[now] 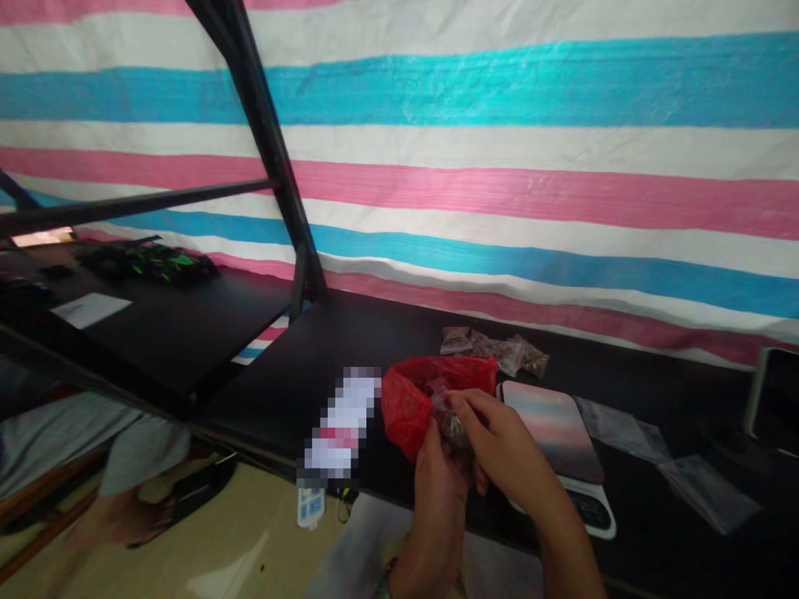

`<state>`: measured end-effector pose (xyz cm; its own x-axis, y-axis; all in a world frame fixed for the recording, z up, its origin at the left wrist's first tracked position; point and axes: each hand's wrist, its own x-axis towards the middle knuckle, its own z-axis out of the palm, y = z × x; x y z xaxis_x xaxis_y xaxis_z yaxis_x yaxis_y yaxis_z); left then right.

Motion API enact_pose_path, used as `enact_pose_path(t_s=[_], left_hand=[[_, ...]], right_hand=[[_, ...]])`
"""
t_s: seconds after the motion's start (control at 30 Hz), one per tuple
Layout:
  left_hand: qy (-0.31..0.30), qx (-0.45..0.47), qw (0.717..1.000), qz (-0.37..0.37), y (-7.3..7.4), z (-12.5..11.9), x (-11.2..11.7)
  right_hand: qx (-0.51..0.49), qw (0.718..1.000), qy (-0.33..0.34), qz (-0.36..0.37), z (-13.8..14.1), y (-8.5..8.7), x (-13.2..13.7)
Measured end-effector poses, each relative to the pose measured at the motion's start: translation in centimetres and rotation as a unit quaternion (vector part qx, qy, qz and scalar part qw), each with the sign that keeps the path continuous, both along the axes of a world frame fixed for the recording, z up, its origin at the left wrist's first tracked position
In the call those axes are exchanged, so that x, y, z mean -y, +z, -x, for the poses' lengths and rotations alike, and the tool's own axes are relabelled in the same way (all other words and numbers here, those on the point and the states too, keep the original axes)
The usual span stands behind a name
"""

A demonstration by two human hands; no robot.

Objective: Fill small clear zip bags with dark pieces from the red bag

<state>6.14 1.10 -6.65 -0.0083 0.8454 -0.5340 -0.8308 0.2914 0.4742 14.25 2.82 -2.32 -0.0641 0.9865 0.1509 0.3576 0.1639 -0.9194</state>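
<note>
While between fingers (475, 409), a plastic packet (454, 428)

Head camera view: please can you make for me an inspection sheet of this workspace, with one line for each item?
Surface: black tabletop, with a black shelf to the left.
Job's things: small packet of dark granules held above a red plastic bag; similar filled packets lie behind; digital scale with pastel pad at right.
Clutter: flat clear plastic bags; pixelated item, cannot tell what.
Grippers: left hand and right hand both grip the packet.
Cables: white power strip on the floor, dark cable beside it.
Surroundings: striped tarpaulin, black metal frame, green-and-black item, person's leg.
</note>
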Motion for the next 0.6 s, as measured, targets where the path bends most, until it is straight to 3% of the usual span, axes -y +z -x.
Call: enact_pose_path(t_s=[0.27,0.47,0.6], left_hand=[[-0.046,-0.111,0.991,-0.066,-1.8,0.0,0.7],[-0.084,-0.258,0.955,-0.117,-0.8,0.8,1.8],[-0.053,-0.357,0.915,-0.182,-0.3,1.3,2.0]], right_hand=[[0.002,1.000,-0.012,-0.016,-1.3,-0.1,-0.5],[-0.054,0.997,-0.050,0.012,-2.0,-0.1,-0.9],[-0.093,0.994,-0.041,0.028,-2.4,0.1,-0.9]])
